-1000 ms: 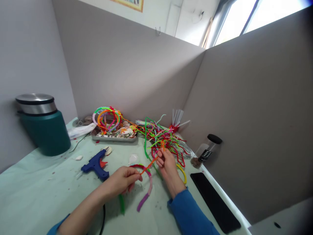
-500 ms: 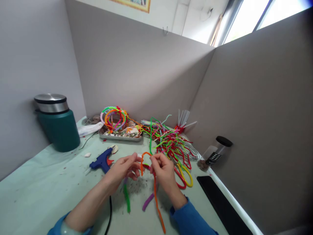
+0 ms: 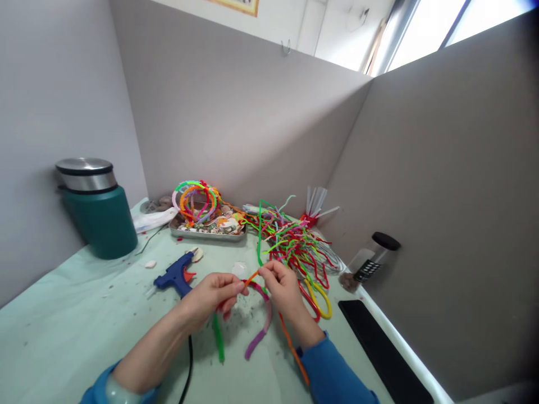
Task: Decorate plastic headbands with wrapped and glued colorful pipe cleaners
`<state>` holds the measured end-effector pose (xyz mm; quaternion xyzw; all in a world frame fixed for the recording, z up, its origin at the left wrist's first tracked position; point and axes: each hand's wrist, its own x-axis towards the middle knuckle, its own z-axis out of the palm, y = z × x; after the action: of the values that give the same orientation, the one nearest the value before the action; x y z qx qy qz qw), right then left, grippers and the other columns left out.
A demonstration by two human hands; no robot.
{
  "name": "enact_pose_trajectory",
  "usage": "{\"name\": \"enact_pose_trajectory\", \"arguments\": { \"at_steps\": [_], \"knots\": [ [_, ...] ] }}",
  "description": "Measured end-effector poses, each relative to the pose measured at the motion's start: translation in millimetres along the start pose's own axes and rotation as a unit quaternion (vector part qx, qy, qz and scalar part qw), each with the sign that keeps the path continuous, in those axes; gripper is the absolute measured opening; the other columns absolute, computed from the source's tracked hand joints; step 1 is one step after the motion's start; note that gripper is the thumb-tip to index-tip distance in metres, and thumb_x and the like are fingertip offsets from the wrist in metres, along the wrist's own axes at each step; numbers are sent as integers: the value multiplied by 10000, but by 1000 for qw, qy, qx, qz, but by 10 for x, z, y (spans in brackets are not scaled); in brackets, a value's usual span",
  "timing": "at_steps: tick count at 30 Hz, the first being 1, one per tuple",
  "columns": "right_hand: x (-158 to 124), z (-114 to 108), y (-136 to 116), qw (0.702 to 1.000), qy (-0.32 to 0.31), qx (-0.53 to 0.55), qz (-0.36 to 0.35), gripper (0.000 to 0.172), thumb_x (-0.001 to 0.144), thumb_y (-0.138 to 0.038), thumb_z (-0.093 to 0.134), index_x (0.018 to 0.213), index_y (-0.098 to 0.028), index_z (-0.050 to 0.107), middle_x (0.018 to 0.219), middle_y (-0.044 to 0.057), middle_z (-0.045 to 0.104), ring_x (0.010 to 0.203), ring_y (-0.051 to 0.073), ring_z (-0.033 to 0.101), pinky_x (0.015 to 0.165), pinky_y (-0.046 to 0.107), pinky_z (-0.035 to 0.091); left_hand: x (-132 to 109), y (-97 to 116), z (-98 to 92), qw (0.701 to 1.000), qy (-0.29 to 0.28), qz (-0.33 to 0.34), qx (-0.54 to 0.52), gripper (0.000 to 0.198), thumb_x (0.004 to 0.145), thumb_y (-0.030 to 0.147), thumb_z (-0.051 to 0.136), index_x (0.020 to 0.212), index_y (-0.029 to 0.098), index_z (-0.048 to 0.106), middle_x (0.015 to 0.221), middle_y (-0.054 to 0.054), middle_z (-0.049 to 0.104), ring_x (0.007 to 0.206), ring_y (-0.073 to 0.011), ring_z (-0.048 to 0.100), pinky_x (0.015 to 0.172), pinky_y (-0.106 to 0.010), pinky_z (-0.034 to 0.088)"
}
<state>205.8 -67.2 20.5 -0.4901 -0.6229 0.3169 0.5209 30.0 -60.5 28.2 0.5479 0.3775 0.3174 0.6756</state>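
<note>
Orange fuzzy pipe cleaner (image 3: 251,278): at the clock's centre, a short stretch taut between both hands, its loose tail hanging past the right wrist toward 5 o'clock
Left hand (image 3: 217,293): pinching the strand's end between thumb and fingertips
Right hand (image 3: 281,286): gripping the same strand with thumb and bent fingers, near the left but apart from it
Curved multicoloured fuzzy band (image 3: 268,317): on the pale green table covering (image 3: 63,342), arching behind and between the hands, its purple end at 6 o'clock
Green fuzzy length (image 3: 218,339): at 7 o'clock, below the left hand; its upper part is hidden, so I cannot tell whether it joins the band
Blue glue gun with red trigger (image 3: 174,277): 9 o'clock, lying on its side
Teal bottle with silver lid (image 3: 99,219): 10 o'clock, upright
Shallow metal tray (image 3: 208,235): 11 o'clock, holding shells, with bright fuzzy rings (image 3: 196,203) on top
Tangled heap of coloured pipe cleaners (image 3: 290,238): 1 o'clock
Yellow fuzzy loop (image 3: 328,307): 3 o'clock, beside the right hand
Flat black strip (image 3: 383,350): 4 o'clock
</note>
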Motion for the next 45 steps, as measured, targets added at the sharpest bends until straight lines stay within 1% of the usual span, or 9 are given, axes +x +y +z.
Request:
{"name": "enact_pose_trajectory", "arguments": {
  "at_steps": [4, 9, 14, 22, 25, 30, 37, 41, 45],
  "knots": [
    [68, -52, 49, 990, -46, 105, 83, 217, 763, -349, 583, 658, -166, 530, 468, -81, 361, 438, 69, 299, 424, 200, 217, -14, 0, -13, 998, -33, 6, -45, 339, 741, 444, 621, 806, 111, 633, 393, 78, 405, 362, -50, 307, 440, -218, 415],
    [117, -58, 125, 971, 52, 200, 120, 262, 785, -417, 567, 708, -170, 525, 483, -74, 446, 405, 55, 341, 406, 180, 260, -8, 42, 9, 994, 72, -4, -86, 483, 775, 516, 551, 1039, 113, 577, 773, -63, 663, 423, -58, 380, 433, -242, 442],
    [144, -54, 158, 948, 110, 270, 130, 288, 735, -447, 616, 743, -183, 501, 566, -55, 529, 387, 59, 429, 352, 166, 310, -21, -1, 83, 997, 37, -54, -47, 480, 761, 519, 564, 998, 103, 604, 963, -129, 676, 375, -30, 342, 399, -239, 432],
    [176, -75, 247, 940, 163, 273, 120, 265, 731, -410, 635, 797, -188, 508, 605, -33, 594, 435, 92, 531, 387, 191, 423, -61, -34, 126, 994, -71, -77, -24, 424, 740, 496, 585, 924, 116, 622, 722, -50, 671, 327, -23, 294, 347, -203, 372],
    [188, -86, 259, 940, 170, 271, 117, 259, 728, -403, 634, 787, -184, 508, 601, -32, 601, 433, 93, 538, 399, 197, 443, -28, -72, 84, 996, -64, -65, -5, 353, 700, 440, 647, 861, 126, 626, 525, 35, 549, 327, -28, 305, 336, -175, 325],
    [203, -134, 244, 944, 160, 255, 133, 274, 721, -427, 626, 784, -178, 529, 639, -14, 614, 455, 102, 552, 403, 206, 443, 17, -123, 9, 998, -43, -43, 6, 356, 693, 425, 655, 867, 115, 631, 618, 1, 595, 343, -18, 308, 330, -172, 283],
    [70, -655, 353, 981, 153, -94, 78, 250, 788, -413, 529, 824, -179, 613, 745, 36, 653, 624, 168, 586, 503, 239, 412, -3, -35, -19, 998, 36, -56, 0, 456, 648, 500, 662, 933, 146, 619, 553, 50, 517, 344, -11, 217, 325, -166, 167],
    [-156, -892, 347, 902, 88, -413, 86, 195, 819, -322, 493, 809, -189, 636, 794, 64, 653, 759, 207, 586, 638, 282, 388, 16, -21, -29, 995, 93, -36, 20, 457, 602, 532, 670, 853, 154, 614, 517, 68, 475, 349, -25, 263, 331, -171, 197],
    [-322, -844, 327, 831, 12, -542, 121, 210, 798, -290, 534, 957, -183, 620, 1006, 119, 618, 938, 248, 557, 718, 294, 381, 46, -65, -69, 993, 111, -25, 29, 484, 576, 564, 665, 816, 148, 601, 510, 74, 469, 345, -31, 278, 336, -182, 226]
  ]
}}
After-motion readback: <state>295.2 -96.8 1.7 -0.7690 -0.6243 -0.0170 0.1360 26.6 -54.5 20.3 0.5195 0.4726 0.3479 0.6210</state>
